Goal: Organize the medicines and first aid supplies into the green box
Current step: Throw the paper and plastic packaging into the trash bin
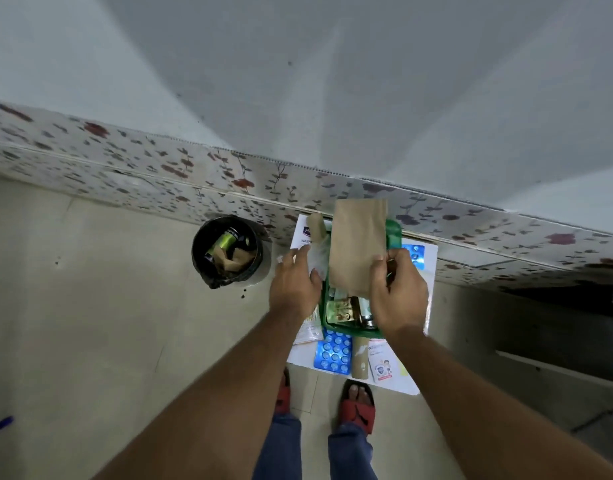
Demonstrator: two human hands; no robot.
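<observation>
A green box (pixel 394 233) rests on a white sheet (pixel 429 289) on the floor, with foil strips and small bottles inside. My right hand (pixel 398 292) pinches a brown paper bag (pixel 358 244) by its lower right corner, holding it upright over the box. My left hand (pixel 293 285) hovers at the box's left side with fingers spread, next to some clear plastic wrapping (pixel 317 258). A blue blister pack (pixel 334 351), a brown roll (pixel 360 358) and a white sachet (pixel 384 362) lie in front of the box. Another blue blister pack (pixel 415 254) lies behind my right hand.
A black bin (pixel 225 251) holding a green bottle and brown paper stands to the left of the box. A floral-patterned wall strip (pixel 194 174) runs behind. My feet in red sandals (pixel 357 407) stand just before the sheet. A blue pen (pixel 0 426) lies far left.
</observation>
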